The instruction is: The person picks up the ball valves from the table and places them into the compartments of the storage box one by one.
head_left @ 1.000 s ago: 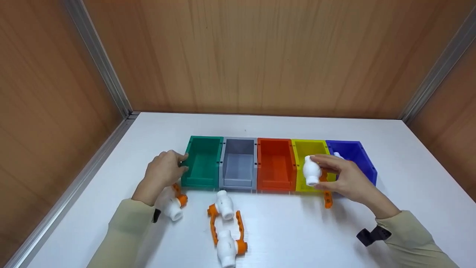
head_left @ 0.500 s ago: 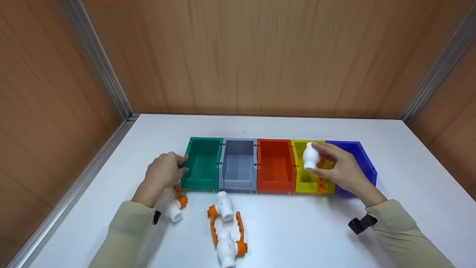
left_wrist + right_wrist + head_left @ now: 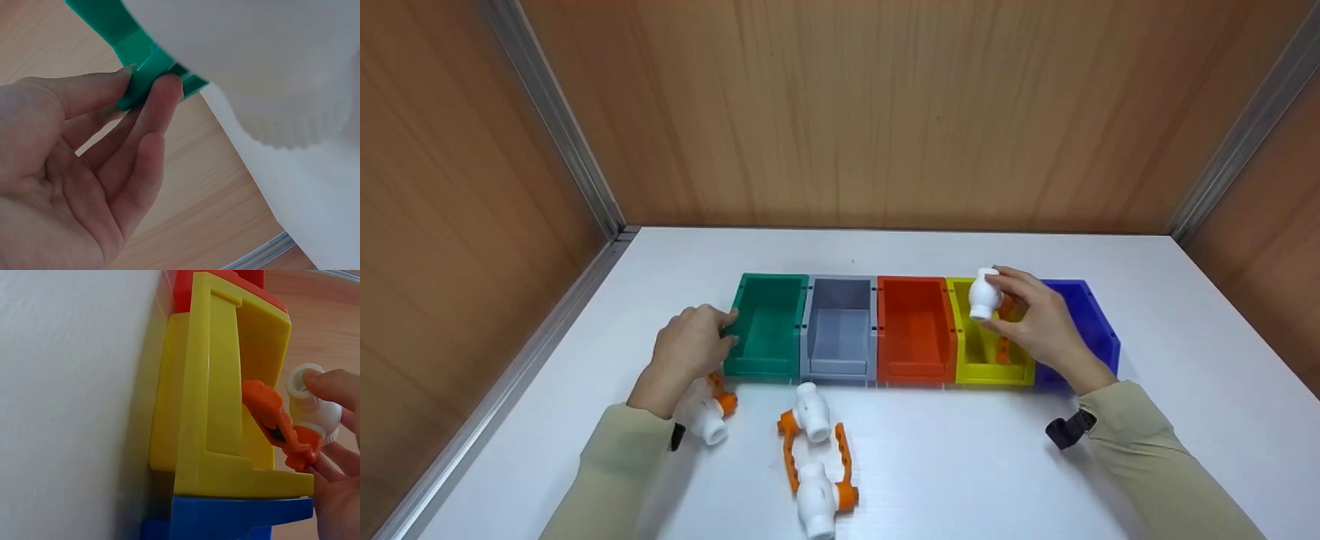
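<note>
My right hand (image 3: 1046, 326) holds a white ball valve (image 3: 984, 295) with an orange lever handle, thumb and fingers at its two ends. It is above the yellow bin (image 3: 996, 375). In the right wrist view the orange handle (image 3: 273, 416) hangs down over that bin's opening. My left hand (image 3: 688, 352) pinches the side wall of the green bin (image 3: 763, 369); the left wrist view shows thumb and fingers on either side of the green wall (image 3: 147, 76). Below the left hand lies another ball valve (image 3: 711, 421), partly hidden by the wrist.
Between green and yellow stand a grey bin (image 3: 840, 367) and a red bin (image 3: 916, 371); a blue bin (image 3: 1099, 337) ends the row at right. Two more valves, a farther one (image 3: 813, 412) and a nearer one (image 3: 816, 501), lie in front. Wooden panels (image 3: 885, 112) enclose the white table.
My right hand has carried the valve away from me and slightly left, from the front of the yellow bin to above it. My left hand stays on the green bin.
</note>
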Tool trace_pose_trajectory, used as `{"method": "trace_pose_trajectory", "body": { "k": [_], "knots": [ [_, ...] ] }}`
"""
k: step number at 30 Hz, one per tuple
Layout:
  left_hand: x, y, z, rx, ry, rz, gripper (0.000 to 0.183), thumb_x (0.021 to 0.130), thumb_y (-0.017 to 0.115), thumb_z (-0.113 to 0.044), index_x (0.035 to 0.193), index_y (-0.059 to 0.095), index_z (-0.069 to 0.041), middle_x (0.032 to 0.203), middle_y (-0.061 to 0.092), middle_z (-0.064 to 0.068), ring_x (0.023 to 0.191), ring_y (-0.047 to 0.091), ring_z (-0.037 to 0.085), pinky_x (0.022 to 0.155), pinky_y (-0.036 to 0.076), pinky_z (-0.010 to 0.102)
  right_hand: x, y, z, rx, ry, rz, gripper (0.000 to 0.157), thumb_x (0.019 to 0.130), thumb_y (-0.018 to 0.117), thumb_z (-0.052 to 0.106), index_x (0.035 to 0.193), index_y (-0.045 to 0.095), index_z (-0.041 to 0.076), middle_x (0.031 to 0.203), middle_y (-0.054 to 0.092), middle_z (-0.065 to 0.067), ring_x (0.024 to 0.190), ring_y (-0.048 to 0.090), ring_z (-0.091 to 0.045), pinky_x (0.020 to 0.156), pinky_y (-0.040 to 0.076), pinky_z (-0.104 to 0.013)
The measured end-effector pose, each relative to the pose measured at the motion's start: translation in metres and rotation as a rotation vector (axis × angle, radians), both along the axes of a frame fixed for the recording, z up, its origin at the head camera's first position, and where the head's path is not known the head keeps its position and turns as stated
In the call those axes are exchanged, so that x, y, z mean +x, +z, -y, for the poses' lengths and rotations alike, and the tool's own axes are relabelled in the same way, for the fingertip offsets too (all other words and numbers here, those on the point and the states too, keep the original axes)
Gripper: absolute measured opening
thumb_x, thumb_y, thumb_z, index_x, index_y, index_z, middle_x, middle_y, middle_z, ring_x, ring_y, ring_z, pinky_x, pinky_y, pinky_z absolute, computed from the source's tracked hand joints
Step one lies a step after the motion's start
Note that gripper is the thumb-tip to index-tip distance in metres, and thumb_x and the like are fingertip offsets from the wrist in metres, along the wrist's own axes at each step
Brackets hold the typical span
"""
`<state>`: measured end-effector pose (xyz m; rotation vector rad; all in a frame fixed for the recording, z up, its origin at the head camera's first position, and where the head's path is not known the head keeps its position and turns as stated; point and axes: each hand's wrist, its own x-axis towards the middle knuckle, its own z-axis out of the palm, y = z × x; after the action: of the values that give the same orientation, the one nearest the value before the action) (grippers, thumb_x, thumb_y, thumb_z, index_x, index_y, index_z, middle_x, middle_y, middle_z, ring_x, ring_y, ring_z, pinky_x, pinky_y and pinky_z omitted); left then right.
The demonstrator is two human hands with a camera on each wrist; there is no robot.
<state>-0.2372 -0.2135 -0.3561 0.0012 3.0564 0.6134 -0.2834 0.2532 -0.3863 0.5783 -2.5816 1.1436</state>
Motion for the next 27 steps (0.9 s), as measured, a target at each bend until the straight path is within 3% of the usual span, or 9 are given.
{"method": "trace_pose_trajectory", "body": {
  "k": [8,14,24,27],
  "knots": [
    [0.001,-0.001,0.001,-0.005,-0.028,-0.026,0.045,0.097,0.066,-0.014,0.139,0.055,-0.002,0.136,0.057,0.023,0.106,0.064,0.035,0.064,0.055,0.033,-0.002,-0.010,0.005,0.119,-0.011,-0.008,0.060,0.083,0.082,0.009,0.138,0.059,0.007,0.151,0.044,-0.012,0.137,0.040,-0.038,0.108,0.037,-0.054],
    [0.001,-0.001,0.002,-0.001,-0.023,-0.020,0.046,0.097,0.065,-0.014,0.140,0.054,-0.002,0.138,0.056,0.023,0.113,0.061,0.037,0.068,0.055,0.035,0.000,-0.012,0.009,0.199,-0.012,0.004,0.060,0.084,0.081,0.010,0.139,0.058,0.008,0.152,0.042,-0.012,0.138,0.040,-0.039,0.106,0.040,-0.053],
    [0.002,-0.002,0.002,0.022,-0.007,0.007,0.047,0.098,0.065,-0.015,0.141,0.053,-0.003,0.136,0.056,0.024,0.100,0.061,0.031,0.063,0.051,0.031,-0.001,-0.015,0.015,0.405,-0.034,0.027,0.060,0.087,0.077,0.016,0.143,0.056,0.011,0.151,0.043,-0.015,0.125,0.052,-0.041,0.100,0.045,-0.055],
    [0.002,-0.002,0.002,0.023,-0.009,0.006,0.047,0.098,0.065,-0.015,0.141,0.052,-0.003,0.137,0.056,0.024,0.096,0.061,0.029,0.060,0.050,0.030,0.000,-0.015,0.018,0.487,-0.050,0.036,0.061,0.088,0.076,0.018,0.144,0.054,0.011,0.153,0.040,-0.016,0.127,0.050,-0.042,0.102,0.042,-0.058]
  ]
}}
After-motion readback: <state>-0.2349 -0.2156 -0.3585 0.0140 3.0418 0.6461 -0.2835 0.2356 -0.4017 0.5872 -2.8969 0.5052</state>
